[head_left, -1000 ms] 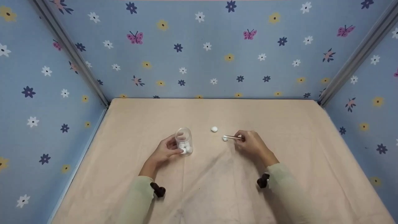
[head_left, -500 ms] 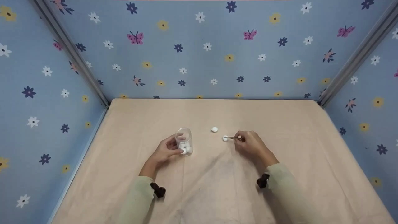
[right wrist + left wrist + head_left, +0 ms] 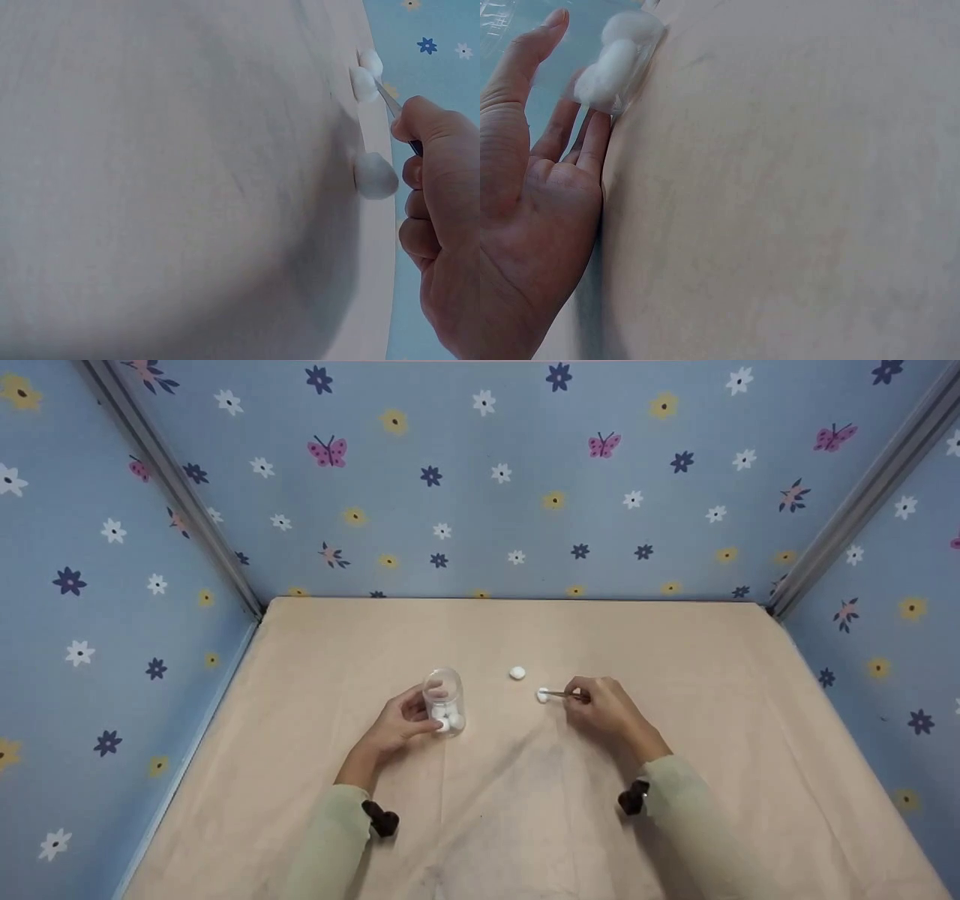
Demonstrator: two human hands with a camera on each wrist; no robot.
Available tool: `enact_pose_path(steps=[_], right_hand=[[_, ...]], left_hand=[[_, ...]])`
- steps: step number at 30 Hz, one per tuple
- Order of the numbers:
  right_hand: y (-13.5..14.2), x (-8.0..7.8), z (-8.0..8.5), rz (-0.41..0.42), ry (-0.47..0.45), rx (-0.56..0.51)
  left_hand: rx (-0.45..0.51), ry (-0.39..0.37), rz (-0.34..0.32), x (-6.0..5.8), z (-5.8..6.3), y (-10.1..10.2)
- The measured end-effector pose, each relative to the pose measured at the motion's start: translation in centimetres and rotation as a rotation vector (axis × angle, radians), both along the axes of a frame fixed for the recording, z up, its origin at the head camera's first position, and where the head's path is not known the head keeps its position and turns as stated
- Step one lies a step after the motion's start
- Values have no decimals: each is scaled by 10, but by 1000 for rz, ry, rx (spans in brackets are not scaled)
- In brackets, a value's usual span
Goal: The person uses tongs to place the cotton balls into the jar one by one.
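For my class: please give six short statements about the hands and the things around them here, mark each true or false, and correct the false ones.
1. The person's left hand holds a clear, cylindrical container. True.
2. The container is empty. False: round, white, fluffy balls are inside it.
3. The person's right hand holds slim, metallic-looking tweezers. True.
4. The table is covered in black. False: its cover is a pale peach cloth.
5. In the head view, a loose white ball lies apart from the tweezers. True.
6. The tweezers reach into the container. False: their tips are at another white ball.
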State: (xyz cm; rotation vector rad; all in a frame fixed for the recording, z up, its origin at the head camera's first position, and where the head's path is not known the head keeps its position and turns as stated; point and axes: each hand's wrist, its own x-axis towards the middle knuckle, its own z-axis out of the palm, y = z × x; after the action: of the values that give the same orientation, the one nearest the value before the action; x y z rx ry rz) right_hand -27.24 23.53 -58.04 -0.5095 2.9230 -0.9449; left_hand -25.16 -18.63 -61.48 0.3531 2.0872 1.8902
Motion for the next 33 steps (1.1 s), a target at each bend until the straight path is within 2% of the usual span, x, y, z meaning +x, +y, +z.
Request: enact_pose_path(steps=[5, 13, 25, 33], right_hand=[[-1, 0, -1, -11, -9, -2], [0, 2, 5, -27, -33, -3], [0, -3, 18, 19, 46, -43], [1, -9, 31, 71, 146, -57]], left_hand=[[33, 6, -16, 0, -1, -1], [-8, 26, 2, 1, 1, 0], [-18, 15, 2, 0, -1, 0], [9, 11, -13, 1, 0, -2]])
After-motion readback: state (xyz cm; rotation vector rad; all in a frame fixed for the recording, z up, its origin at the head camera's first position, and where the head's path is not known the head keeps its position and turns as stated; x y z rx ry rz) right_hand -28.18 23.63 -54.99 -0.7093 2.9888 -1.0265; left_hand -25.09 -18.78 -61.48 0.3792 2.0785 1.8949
